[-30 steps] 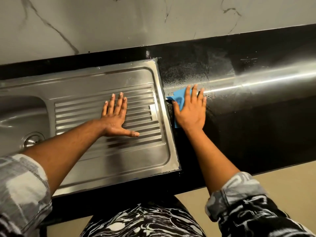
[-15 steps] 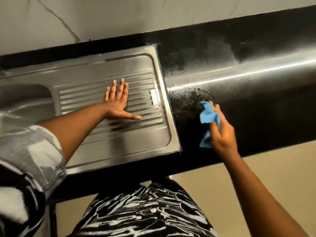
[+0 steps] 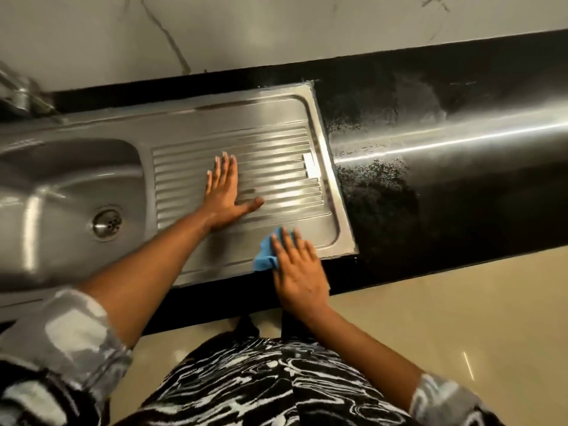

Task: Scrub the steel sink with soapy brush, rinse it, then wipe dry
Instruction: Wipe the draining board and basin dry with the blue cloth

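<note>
Blue cloth pressed flat under right hand at steel sink drainboard's front edge; left hand splayed flat on ribs, grasping nothing

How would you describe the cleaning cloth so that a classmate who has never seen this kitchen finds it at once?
Start at the steel sink set in the black counter and follow its ribbed draining board to the near edge. There the right hand presses flat on a small crumpled cloth. It is the only bright blue thing here.
</note>
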`<state>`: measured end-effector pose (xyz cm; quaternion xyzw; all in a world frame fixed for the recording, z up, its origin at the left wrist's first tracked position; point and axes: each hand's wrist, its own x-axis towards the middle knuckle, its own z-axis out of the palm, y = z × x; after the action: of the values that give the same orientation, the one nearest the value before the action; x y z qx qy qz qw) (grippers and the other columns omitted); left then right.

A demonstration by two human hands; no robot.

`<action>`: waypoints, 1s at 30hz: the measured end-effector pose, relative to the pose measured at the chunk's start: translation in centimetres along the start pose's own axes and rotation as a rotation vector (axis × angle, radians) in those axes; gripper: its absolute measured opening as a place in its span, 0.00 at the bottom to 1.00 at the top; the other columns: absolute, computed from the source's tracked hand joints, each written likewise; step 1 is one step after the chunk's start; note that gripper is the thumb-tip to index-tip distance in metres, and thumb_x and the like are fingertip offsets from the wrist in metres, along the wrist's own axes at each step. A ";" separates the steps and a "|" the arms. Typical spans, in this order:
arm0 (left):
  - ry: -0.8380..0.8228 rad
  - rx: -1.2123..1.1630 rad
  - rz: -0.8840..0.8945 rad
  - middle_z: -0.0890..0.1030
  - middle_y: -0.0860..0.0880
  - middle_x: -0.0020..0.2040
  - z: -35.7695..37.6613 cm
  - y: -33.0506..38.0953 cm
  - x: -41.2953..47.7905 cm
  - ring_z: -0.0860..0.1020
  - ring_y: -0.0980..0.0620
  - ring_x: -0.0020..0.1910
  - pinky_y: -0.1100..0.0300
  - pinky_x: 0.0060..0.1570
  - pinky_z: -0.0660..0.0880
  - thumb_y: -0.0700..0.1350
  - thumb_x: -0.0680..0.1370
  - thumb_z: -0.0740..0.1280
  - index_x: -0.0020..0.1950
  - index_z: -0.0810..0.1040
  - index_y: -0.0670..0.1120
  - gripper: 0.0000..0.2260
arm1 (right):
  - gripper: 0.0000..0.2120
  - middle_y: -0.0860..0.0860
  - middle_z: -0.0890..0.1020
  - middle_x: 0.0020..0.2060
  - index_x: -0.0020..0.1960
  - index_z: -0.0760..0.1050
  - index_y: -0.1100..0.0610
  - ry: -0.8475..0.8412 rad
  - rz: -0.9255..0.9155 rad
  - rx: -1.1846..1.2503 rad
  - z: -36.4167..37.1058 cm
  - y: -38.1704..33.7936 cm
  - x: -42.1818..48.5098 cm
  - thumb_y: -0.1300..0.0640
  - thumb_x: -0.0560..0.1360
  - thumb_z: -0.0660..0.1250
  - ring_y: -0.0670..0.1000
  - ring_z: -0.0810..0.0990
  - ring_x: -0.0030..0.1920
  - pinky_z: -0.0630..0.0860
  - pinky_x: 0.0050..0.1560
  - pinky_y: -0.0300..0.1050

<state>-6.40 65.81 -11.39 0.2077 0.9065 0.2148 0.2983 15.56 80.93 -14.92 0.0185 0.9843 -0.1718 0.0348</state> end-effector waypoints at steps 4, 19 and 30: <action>0.159 -0.072 -0.083 0.36 0.42 0.85 0.8 -6.0 -6.1 0.35 0.45 0.84 0.43 0.82 0.35 0.84 0.67 0.45 0.85 0.39 0.41 0.61 | 0.27 0.55 0.56 0.82 0.82 0.59 0.54 -0.133 -0.179 0.047 2.4 -7.6 3.8 0.47 0.85 0.52 0.57 0.54 0.82 0.55 0.80 0.55; 0.482 -0.202 -0.240 0.39 0.41 0.86 0.0 -21.5 -22.6 0.37 0.44 0.85 0.50 0.80 0.35 0.83 0.72 0.43 0.86 0.42 0.42 0.57 | 0.24 0.47 0.65 0.79 0.79 0.65 0.49 -0.041 -0.123 0.215 -1.6 -0.5 -2.1 0.52 0.83 0.57 0.54 0.56 0.82 0.60 0.78 0.60; 0.582 -0.272 -0.304 0.38 0.41 0.86 0.3 -24.9 -27.0 0.37 0.46 0.85 0.53 0.81 0.34 0.83 0.73 0.42 0.86 0.42 0.43 0.56 | 0.33 0.52 0.48 0.83 0.84 0.47 0.49 -0.301 -0.723 -0.128 9.4 -27.6 3.7 0.51 0.81 0.54 0.59 0.42 0.83 0.42 0.81 0.56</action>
<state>7.46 31.82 -12.19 -0.0410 0.9371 0.3371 0.0809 11.16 51.91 -14.74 -0.3568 0.9200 -0.1120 0.1169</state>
